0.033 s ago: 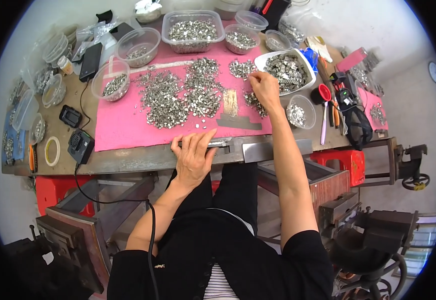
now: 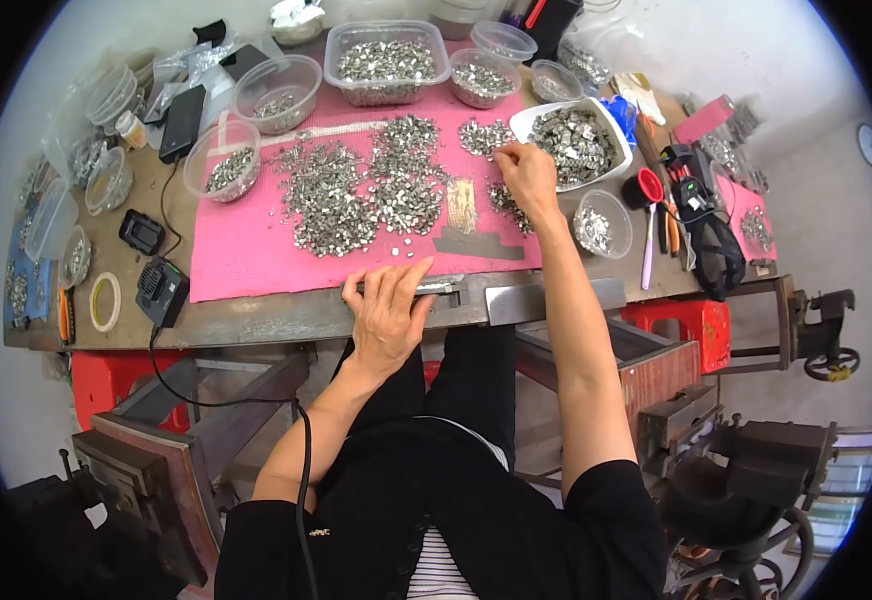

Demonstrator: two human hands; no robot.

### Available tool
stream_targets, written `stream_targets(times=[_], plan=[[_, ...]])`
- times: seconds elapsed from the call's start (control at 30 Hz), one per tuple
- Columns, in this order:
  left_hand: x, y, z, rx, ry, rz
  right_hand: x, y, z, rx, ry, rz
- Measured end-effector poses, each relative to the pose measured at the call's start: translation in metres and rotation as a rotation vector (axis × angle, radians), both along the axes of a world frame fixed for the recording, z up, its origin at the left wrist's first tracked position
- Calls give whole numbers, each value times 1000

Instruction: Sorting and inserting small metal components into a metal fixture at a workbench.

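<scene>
My left hand (image 2: 386,315) lies at the front edge of the bench, curled over a narrow metal bar (image 2: 441,287), with the thumb on the near side and the fingers on the far side. Over the pink mat (image 2: 241,270), my right hand (image 2: 528,180) has its fingertips pinched together. Whatever they hold is too small to make out. Just beyond those fingertips is a small pile of silvery metal pieces (image 2: 481,137), and another small pile (image 2: 506,207) lies partly behind the hand. Larger heaps of small metal pieces (image 2: 331,200) cover the mat's middle.
A white tray (image 2: 618,165) of metal pieces stands beside my right hand. Clear tubs (image 2: 331,65) line the back. A charger (image 2: 162,290) with a black cable sits left. A flat metal plate (image 2: 556,297) lies along the front edge, and a red cup (image 2: 642,187) stands right.
My right hand has shifted very slightly to the left, fingers still pinched. The left hand stays where it was.
</scene>
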State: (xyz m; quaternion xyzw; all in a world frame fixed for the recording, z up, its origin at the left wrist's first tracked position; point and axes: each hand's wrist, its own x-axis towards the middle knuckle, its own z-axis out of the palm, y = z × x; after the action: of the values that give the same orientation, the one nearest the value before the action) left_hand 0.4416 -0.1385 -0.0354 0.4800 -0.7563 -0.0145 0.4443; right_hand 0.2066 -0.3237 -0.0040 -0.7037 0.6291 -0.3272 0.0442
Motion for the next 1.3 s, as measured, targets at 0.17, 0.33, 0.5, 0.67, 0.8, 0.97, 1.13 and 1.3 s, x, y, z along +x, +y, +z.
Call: stream_targets(times=[0.17, 0.33, 0.5, 0.67, 0.8, 0.97, 1.13, 1.3], plan=[[-2, 0, -2, 9, 3, -1, 7, 0, -16, -201, 137, -4], [-4, -4, 0, -16, 22, -17, 12, -1, 0, -17, 99, -14], [0, -4, -3, 5, 5, -2, 29, 71, 36, 216, -472, 235], [-1, -3, 0, 4, -13, 8, 46, 150, 16, 156, -506, 435], [-2, 0, 1, 9, -5, 7, 53, 168, 5, 118, -437, 411], [-1, -1, 0, 0, -2, -1, 58, 168, -2, -33, -295, 424], [-2, -4, 0, -7, 4, -13, 57, 166, -3, -131, -224, 437], [1, -5, 6, 22, 23, -29, 48, 160, 20, -143, 44, 598]])
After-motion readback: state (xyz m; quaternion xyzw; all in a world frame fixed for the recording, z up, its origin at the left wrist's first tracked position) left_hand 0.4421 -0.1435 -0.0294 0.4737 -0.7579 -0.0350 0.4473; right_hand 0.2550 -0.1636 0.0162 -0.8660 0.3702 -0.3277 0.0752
